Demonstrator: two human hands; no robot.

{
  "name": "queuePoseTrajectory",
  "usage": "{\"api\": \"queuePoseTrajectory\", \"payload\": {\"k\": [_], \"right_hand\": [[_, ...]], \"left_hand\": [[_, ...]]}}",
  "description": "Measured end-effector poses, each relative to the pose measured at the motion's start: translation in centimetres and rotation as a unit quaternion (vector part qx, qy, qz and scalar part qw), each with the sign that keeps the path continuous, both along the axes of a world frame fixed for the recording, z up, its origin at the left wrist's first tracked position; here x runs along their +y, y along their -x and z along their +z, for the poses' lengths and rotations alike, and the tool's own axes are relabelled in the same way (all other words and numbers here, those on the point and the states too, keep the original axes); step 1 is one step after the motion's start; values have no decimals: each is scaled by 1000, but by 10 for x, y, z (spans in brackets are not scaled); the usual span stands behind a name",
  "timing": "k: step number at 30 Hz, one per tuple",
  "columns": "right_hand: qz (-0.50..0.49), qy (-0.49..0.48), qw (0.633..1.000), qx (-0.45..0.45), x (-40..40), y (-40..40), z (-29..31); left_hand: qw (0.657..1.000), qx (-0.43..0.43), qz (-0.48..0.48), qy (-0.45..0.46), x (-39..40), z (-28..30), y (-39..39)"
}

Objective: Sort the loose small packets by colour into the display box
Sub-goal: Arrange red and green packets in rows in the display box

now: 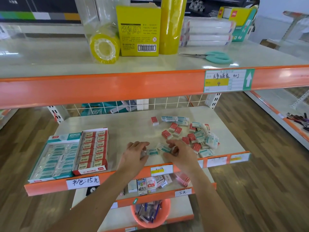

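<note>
At the front left corner of the middle shelf (117, 128) you have the display box (55, 158), a teal-and-white tray filled with rows of teal packets, its lid flap standing at the back. Touching its right side sits a red box (93, 151) with two columns of red-and-cream packets marked 2B.

Your left hand (135, 153) lies near the front edge of the shelf, right of the red box, fingers curled and pinching the left end of a teal packet (152, 151) that lies flat on the shelf. Just beside it, your right hand (179, 150) has its fingers bent around a second teal packet (164, 147), which is tilted up off the surface; thumb and fingertips close on its right end. The two packets almost meet between your hands.

Further right, toward the right edge of the shelf, the loose pile (192, 134) spreads out: red packets and teal ones mixed, some overlapping, some on edge. One red packet (154, 121) lies apart at the back of the pile, beside a short row of teal ones.

On the upper shelf (66, 64) you see a roll of yellow tape (104, 47), a yellow carton (138, 30) and teal-handled scissors (215, 56) near its front edge.
</note>
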State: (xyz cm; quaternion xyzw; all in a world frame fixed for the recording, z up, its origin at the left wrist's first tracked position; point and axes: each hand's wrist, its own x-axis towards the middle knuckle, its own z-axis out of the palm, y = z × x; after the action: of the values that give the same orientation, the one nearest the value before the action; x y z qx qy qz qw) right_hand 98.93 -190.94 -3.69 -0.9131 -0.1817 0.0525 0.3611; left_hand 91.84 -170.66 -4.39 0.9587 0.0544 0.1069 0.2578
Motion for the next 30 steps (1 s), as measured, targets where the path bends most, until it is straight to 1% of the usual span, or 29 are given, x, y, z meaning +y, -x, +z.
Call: {"api": "queuePoseTrajectory", "payload": {"k": [5,10,16,20,24,30], "right_hand": [[0,3,1000,-10,1,0,0],[-14,-45,999,-17,2,-1,2],[6,-81,996,-34,14,-2,12],[36,-81,995,-48,30,-2,17],[60,-77,993,-70,53,3,20],[99,-65,992,-31,96,11,25]], "left_hand": [[1000,13,-11,8,1,1,-1],[1000,5,-3,9,5,8,-2],[1000,-29,6,5,24,18,5],[998,-62,13,-7,46,23,13],[997,-62,42,-9,70,29,24],[997,-38,68,-1,104,37,41]]}}
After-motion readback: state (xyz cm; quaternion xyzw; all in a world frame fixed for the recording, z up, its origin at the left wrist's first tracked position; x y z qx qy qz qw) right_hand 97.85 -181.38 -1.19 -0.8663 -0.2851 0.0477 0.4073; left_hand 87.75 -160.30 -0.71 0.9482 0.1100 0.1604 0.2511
